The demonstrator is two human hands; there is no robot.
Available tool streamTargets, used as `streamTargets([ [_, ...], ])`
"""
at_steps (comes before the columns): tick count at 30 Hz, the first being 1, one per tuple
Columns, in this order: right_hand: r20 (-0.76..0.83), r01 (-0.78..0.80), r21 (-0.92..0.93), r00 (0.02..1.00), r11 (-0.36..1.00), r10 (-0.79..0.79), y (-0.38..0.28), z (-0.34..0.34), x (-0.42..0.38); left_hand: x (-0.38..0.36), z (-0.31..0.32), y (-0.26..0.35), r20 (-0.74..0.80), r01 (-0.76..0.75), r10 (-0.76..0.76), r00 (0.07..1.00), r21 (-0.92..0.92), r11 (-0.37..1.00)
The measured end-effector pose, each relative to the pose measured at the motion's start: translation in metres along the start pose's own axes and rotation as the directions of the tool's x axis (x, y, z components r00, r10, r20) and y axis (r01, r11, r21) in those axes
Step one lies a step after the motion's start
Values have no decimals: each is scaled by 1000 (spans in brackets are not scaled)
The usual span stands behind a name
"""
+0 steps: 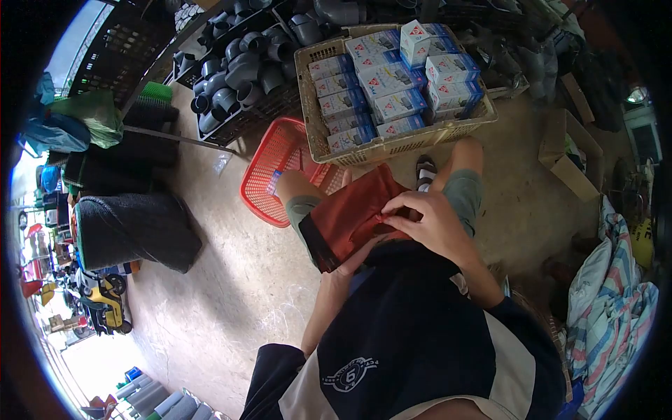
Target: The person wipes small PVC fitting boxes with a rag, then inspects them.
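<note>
A dark red piece of fabric [353, 217] with a black band at its left end lies across my lap. My left hand [355, 260] holds it from below and behind; most of the palm and fingers are hidden by the fabric, and a fingertip shows at its far edge. On top, my right hand [416, 215] pinches a small fold of the fabric between thumb and fingers, near its right side. Past my knees stands a beige plastic crate [406, 147] packed with small white and blue boxes [399, 105].
A red plastic basket [262, 185] sits on the floor beside my left leg. Behind it, black crates hold grey pipe fittings [245, 66]. A dark rolled mesh [136, 231] stands at left. To the right are an open cardboard box [574, 157] and a striped sheet [609, 315].
</note>
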State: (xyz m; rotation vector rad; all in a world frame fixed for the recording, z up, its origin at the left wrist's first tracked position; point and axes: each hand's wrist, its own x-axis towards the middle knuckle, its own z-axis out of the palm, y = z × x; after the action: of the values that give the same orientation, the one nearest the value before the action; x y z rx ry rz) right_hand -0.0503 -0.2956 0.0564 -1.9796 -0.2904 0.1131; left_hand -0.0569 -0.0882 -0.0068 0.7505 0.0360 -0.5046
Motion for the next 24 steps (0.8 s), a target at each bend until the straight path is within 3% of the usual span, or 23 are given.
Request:
streamTargets([
  [2,-31,227,-197,971,954,-238,14,0,3,4,7,2,13,68,-68,998,-407,911],
  [3,1,97,-155,995,983,-98,6,-6,2,5,6,2,20,61,-57,998,-371,927],
  [5,84,-174,-86,980,981,182,-17,-19,-1,2,1,0,23,-3,8,1000,-218,976],
  [8,-139,-236,222,953,946,270,-6,-16,-5,-3,1,-1,81,-207,192,978,242,948],
  [9,-86,-301,366,931,880,354,1,-12,-3,-3,2,1,107,-261,238,965,371,891],
  [11,49,-413,617,870,670,491,27,3,2,-5,1,3,122,-268,239,963,431,862],
  [12,130,-342,690,925,638,356,35,14,14,-5,1,3,127,-263,230,965,441,858],
  [15,493,-660,663,740,354,457,26,5,3,-4,0,2,120,-198,165,979,344,918],
  [18,320,-603,511,795,613,516,28,6,6,1,4,6,128,-103,81,988,173,979],
  [21,300,-539,563,840,627,452,31,-5,8,7,2,9,119,28,-19,993,-71,997],
  [24,170,-455,590,878,667,448,29,-13,12,-1,-11,6,131,124,-76,988,-415,901],
])
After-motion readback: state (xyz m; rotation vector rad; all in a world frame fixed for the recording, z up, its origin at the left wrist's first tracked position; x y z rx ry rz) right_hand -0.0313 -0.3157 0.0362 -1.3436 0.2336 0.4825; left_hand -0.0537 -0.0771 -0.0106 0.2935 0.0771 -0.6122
